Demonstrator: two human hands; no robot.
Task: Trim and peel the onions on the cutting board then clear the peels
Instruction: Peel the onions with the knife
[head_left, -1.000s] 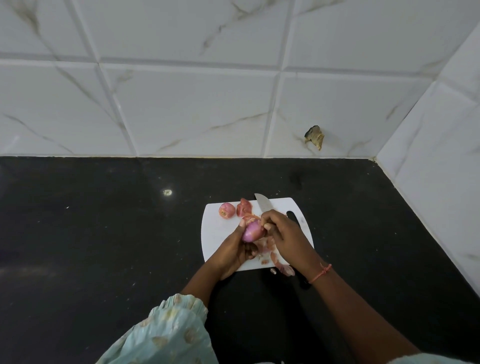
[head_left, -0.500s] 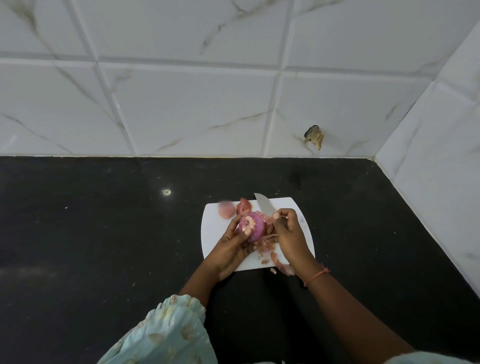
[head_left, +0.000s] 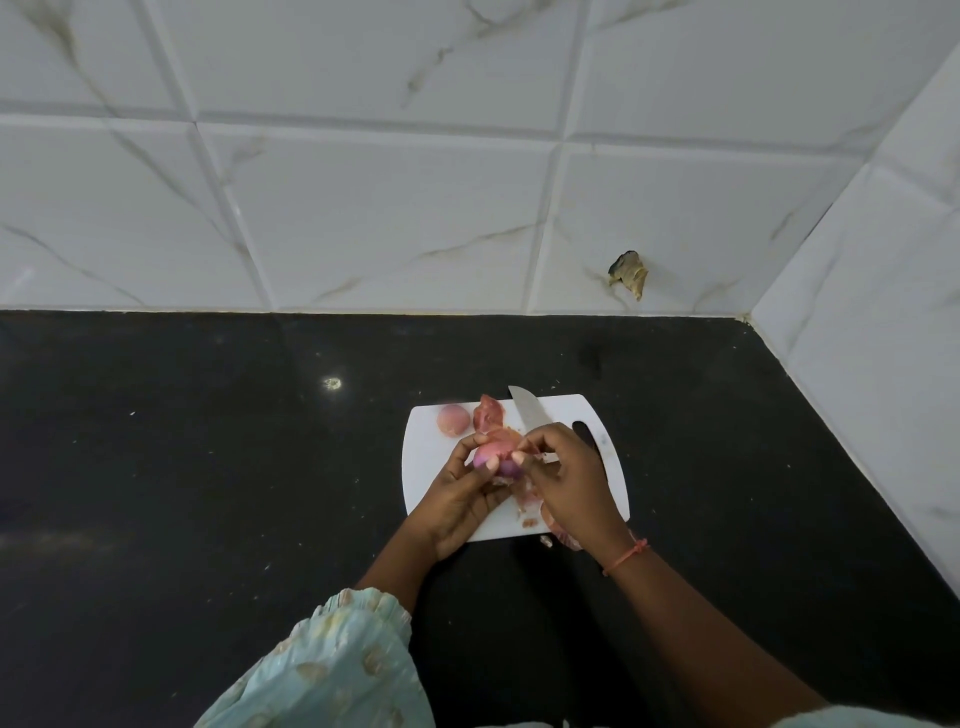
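A white cutting board (head_left: 431, 467) lies on the black counter. Over its middle, my left hand (head_left: 460, 493) grips a purple-pink onion (head_left: 493, 457). My right hand (head_left: 569, 478) holds the knife, whose blade (head_left: 527, 410) points away toward the wall, and its fingertips pinch at the onion's skin. Another onion (head_left: 453, 418) sits at the board's far left corner, with a reddish peel piece (head_left: 488, 413) beside it. Loose peels (head_left: 530, 512) lie on the board's near edge under my hands.
The black counter (head_left: 208, 467) runs left and toward me. White marble-look tiles (head_left: 363, 208) form the back wall and the right side wall (head_left: 883, 312). A chipped spot (head_left: 628, 273) marks the back wall.
My left hand has turned the onion, so its cut end no longer faces up. My right hand's fingers have closed in on the onion's skin. The knife blade has stayed pointing away.
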